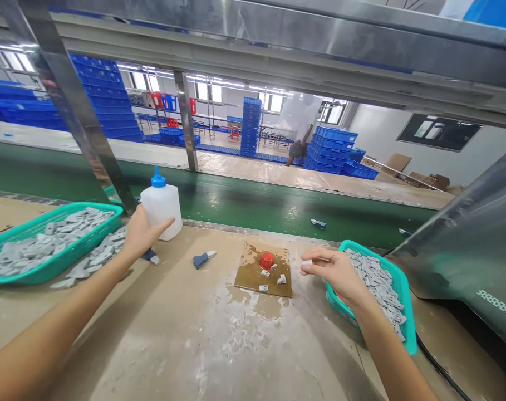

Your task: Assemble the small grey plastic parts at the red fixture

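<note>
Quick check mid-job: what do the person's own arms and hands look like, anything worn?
The left hand and right hand are ungloved, with no rings visible. The left forearm and right forearm taper toward bare wrists; no sleeves, watch or markings show.

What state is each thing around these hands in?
Squeeze bottle: upright, blue cap on, held by the left hand.
Small white piece: pinched in the right hand.
Left green basket: heaped with grey parts.
Right green basket: also filled with grey parts.
Brown board: wet, bearing small pieces.
Red cup: on the board, contents unclear.
Nearest navy-and-white piece: lying on the table.
Green belt: moving or still, unclear.
</note>
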{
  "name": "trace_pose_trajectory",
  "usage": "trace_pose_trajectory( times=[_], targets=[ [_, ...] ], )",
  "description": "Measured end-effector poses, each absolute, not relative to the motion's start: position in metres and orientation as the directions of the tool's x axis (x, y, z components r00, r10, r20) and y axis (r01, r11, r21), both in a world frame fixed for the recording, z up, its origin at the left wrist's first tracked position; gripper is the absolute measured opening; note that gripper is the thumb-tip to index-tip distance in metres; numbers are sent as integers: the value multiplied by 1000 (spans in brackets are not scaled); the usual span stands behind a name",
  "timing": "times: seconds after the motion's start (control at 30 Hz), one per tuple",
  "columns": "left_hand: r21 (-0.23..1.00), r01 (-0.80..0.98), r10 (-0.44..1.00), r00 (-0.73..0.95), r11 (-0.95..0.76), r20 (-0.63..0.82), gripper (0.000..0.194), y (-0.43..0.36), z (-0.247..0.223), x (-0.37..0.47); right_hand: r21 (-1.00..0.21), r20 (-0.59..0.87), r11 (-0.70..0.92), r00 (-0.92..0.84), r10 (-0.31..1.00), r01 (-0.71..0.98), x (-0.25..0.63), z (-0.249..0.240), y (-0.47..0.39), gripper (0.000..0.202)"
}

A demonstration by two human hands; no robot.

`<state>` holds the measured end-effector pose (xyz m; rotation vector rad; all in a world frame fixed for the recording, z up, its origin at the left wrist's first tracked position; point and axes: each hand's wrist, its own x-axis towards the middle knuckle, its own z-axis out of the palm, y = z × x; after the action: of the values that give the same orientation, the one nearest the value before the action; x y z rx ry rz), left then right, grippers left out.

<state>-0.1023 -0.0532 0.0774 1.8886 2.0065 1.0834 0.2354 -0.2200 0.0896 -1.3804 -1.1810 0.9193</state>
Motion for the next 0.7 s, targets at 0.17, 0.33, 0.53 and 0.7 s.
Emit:
trace_pose_trajectory(
  times=[0.17, 0.33, 0.53, 0.7],
  targets=[
    [360, 873, 720, -16, -328, 694, 76, -90, 68, -87, -995, 41, 31, 109, 993, 92, 208, 90, -216, 27],
    [748, 322, 753, 562, -580, 343, 33, -149, 76, -23, -944, 238, 227, 19, 971, 238, 170, 94, -216, 11],
    [999, -47, 750, 661, 27, 11, 21, -155, 88, 24, -783, 463, 387, 40, 886, 486, 160, 97, -218, 8],
    [991, -89, 738, 675, 97, -12, 26, -141, 89, 30, -386, 703, 580, -178, 689, 717, 174, 101, -216, 17]
  ],
)
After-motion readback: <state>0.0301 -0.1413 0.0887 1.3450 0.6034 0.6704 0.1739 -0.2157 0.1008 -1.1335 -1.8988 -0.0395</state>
